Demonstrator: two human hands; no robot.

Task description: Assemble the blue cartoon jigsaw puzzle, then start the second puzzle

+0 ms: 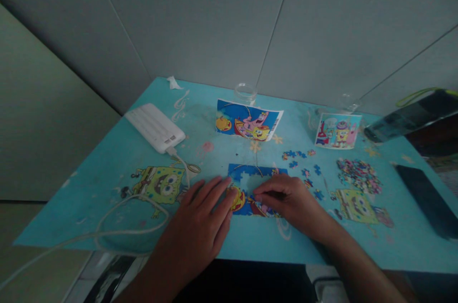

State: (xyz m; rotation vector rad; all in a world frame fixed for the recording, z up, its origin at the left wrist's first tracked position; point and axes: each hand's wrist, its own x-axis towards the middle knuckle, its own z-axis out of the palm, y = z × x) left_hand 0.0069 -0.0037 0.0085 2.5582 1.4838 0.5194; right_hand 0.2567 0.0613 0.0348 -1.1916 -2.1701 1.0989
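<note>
Your light-blue, cartoon-print table [86,191] sits right by a gray panelled wall [200,21]. Clear container [246,95] behind the bigger picture card [250,121], clear cup [348,103] behind the smaller card [338,131], dark bottle [411,117] at the right end; can't make out what's in any of them. The half-built jigsaw [246,209] is near your edge. Your left hand [200,224] has its fingers stretched out at its left side; your right hand [293,198] is pinched narrow over the middle, can't tell if there's a piece in it.

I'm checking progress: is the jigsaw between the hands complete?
No, the jigsaw has a gap below its top edge, and loose pieces lie to its right.
</note>
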